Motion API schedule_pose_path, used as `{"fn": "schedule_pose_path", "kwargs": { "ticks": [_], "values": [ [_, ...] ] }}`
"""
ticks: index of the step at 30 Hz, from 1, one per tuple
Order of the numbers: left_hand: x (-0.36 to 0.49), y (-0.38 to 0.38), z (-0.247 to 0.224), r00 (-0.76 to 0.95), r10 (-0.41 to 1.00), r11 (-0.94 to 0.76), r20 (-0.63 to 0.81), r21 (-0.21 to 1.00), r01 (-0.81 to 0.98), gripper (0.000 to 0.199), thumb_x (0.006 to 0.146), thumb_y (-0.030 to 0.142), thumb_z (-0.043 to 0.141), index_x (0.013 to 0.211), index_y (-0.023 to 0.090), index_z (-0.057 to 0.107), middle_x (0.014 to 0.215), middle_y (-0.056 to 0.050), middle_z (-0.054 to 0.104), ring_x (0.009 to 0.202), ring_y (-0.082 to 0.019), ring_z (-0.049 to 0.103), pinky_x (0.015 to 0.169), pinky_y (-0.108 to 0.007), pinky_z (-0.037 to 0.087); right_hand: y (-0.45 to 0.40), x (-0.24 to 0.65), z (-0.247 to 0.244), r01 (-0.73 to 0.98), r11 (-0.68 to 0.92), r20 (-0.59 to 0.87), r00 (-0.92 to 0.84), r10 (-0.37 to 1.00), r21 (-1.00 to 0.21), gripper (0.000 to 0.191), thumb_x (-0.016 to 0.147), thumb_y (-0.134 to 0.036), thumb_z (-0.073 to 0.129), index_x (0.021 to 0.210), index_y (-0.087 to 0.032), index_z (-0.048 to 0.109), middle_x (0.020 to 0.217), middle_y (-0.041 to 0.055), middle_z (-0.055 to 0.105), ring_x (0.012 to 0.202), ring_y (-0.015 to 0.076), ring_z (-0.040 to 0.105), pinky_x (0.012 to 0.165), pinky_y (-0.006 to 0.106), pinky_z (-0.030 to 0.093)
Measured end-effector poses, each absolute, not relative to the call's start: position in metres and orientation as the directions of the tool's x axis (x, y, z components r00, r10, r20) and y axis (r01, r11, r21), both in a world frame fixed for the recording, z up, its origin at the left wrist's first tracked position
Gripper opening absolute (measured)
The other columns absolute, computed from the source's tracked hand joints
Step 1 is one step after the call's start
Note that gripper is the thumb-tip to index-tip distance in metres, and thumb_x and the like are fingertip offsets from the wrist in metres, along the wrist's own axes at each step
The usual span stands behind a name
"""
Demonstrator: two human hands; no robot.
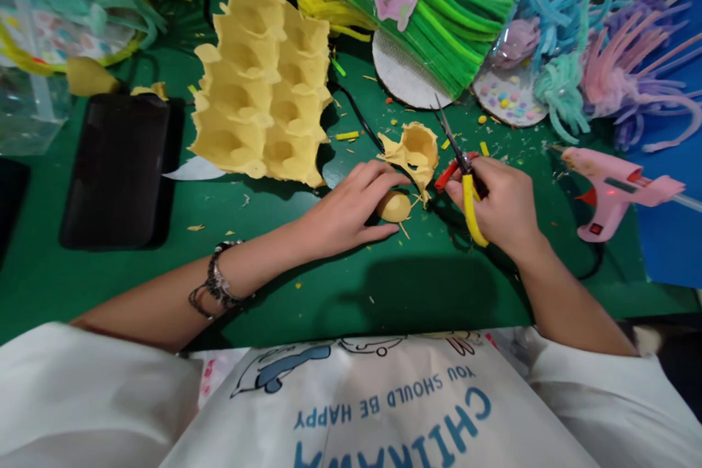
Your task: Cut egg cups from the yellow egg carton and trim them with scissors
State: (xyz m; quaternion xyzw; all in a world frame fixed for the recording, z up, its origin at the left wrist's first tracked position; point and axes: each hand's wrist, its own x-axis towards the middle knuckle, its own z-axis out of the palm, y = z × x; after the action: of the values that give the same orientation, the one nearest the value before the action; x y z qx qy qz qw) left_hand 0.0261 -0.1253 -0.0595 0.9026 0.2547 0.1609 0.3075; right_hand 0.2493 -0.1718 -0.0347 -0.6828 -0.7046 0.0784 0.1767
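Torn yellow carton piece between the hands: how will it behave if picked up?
The torn carton piece is probably light, given its thin walls and hollow cup. Its narrow, ragged ends may bend or tear if pinched. That jagged outline should also make it unlikely to roll far.

head-worn camera, facing forward-down, near table (pixel 323 289)

Black phone (pixel 116 172) lying on a green tabletop (pixel 307 292), pink glue gun (pixel 603 205) partly over a blue sheet (pixel 672 241); packet of green pipe cleaners (pixel 455 29), light-blue bunch (pixel 556 7) and pink bunch (pixel 608 69) to its right
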Motion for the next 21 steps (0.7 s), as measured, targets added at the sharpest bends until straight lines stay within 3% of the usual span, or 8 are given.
{"fn": "schedule_pose_path", "kwargs": {
  "ticks": [3,8,14,17,21],
  "values": [
    [0.026,-0.124,-0.058,0.83,0.549,-0.689,0.098,0.615,0.383,0.048,0.082,0.033,0.06,0.122,0.013,0.045,0.116,-0.012,0.053,0.108,-0.025,0.049,0.093,-0.04,0.042,-0.171,0.25,-0.035,0.933,0.043,0.144,0.01,0.99,-0.358,0.033,0.08,-0.05,0.048,0.068,-0.02,0.053,0.075,0.0076,0.066,0.07,0.0203,0.06,0.059,0.029,0.038],
    [0.026,-0.122,-0.058,0.834,0.545,-0.721,0.086,0.555,0.414,0.033,0.084,0.038,0.058,0.112,0.021,0.057,0.108,-0.008,0.058,0.099,-0.025,0.05,0.084,-0.039,0.041,-0.171,0.25,-0.036,0.926,0.042,0.143,0.012,0.99,-0.375,0.034,0.079,-0.051,0.047,0.069,-0.02,0.055,0.073,0.0065,0.065,0.064,0.0181,0.057,0.059,0.028,0.037],
    [0.024,-0.123,-0.057,0.734,0.594,-0.768,0.33,0.504,0.395,0.037,0.085,0.046,0.054,0.107,0.017,0.059,0.102,-0.009,0.059,0.096,-0.022,0.054,0.083,-0.035,0.043,-0.172,0.25,-0.036,0.915,0.047,0.144,0.013,0.989,-0.402,0.032,0.079,-0.047,0.048,0.072,-0.018,0.058,0.076,0.0068,0.066,0.068,0.0185,0.059,0.059,0.027,0.036],
    [0.024,-0.123,-0.054,0.774,0.534,-0.829,0.34,0.392,0.4,0.043,0.085,0.052,0.05,0.103,0.014,0.059,0.096,-0.01,0.062,0.089,-0.021,0.058,0.073,-0.03,0.044,-0.172,0.249,-0.035,0.912,0.042,0.137,0.016,0.99,-0.409,0.033,0.079,-0.049,0.05,0.073,-0.018,0.059,0.076,0.0065,0.065,0.068,0.0183,0.058,0.058,0.027,0.035],
    [0.023,-0.122,-0.047,0.835,0.465,-0.884,0.294,0.106,0.455,0.049,0.084,0.061,0.044,0.089,0.015,0.06,0.08,-0.005,0.064,0.069,-0.017,0.059,0.058,-0.028,0.037,-0.172,0.249,-0.034,0.919,0.035,0.119,0.013,0.993,-0.392,0.032,0.079,-0.049,0.049,0.073,-0.018,0.058,0.073,0.0058,0.064,0.065,0.0172,0.056,0.057,0.027,0.033]
  ]
}}
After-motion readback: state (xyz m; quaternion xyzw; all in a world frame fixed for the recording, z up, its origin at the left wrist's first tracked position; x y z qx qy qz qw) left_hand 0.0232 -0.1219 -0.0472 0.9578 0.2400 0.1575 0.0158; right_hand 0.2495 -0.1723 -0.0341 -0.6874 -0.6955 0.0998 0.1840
